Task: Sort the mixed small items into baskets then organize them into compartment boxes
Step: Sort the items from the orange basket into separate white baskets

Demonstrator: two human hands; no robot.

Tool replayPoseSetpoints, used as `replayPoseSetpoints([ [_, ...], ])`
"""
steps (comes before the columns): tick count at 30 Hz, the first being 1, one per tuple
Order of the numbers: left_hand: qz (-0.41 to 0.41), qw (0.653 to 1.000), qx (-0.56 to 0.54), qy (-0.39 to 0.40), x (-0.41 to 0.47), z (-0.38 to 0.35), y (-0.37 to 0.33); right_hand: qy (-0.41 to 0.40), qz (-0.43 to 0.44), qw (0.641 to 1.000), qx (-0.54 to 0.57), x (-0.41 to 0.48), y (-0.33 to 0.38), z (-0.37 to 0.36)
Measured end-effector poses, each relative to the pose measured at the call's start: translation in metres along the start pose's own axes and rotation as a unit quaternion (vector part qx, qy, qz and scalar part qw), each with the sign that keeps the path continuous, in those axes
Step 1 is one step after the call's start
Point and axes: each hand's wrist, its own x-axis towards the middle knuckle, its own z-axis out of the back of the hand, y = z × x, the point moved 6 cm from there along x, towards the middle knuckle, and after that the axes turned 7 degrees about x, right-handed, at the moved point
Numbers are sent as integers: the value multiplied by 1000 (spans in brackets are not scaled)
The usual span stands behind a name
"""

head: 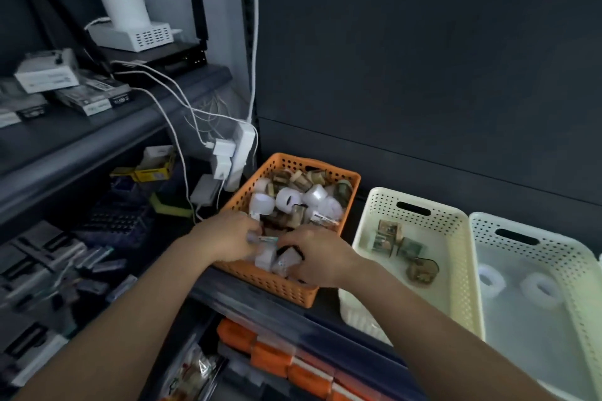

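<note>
carefully: your left hand (228, 234) and right hand (314, 255) clutch pieces (264, 256) in the heaped orange basket (277, 288); others could spill.

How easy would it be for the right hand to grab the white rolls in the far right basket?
Probably easy. The right hand is down in the orange basket, but the white rolls lie uncovered in their open basket; it would just lift over the cream basket between them.

One orange basket (280, 287), one cream basket (383, 202), one white basket (570, 259), two hands (228, 235) (315, 255).
</note>
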Motion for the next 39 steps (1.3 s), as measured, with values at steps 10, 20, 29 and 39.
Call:
replayPoseSetpoints([
  [10,-73,991,-109,-38,13,-4,12,-38,-68,997,14,16,1,-9],
  [20,-100,935,-235,-248,10,56,-20,-267,-87,954,111,-18,-3,43],
  [29,-243,909,-214,-264,24,65,-185,-433,-220,866,116,-138,-91,99],
  [39,-327,922,-43,-202,41,23,-376,-342,-363,864,70,-271,-208,99],
])
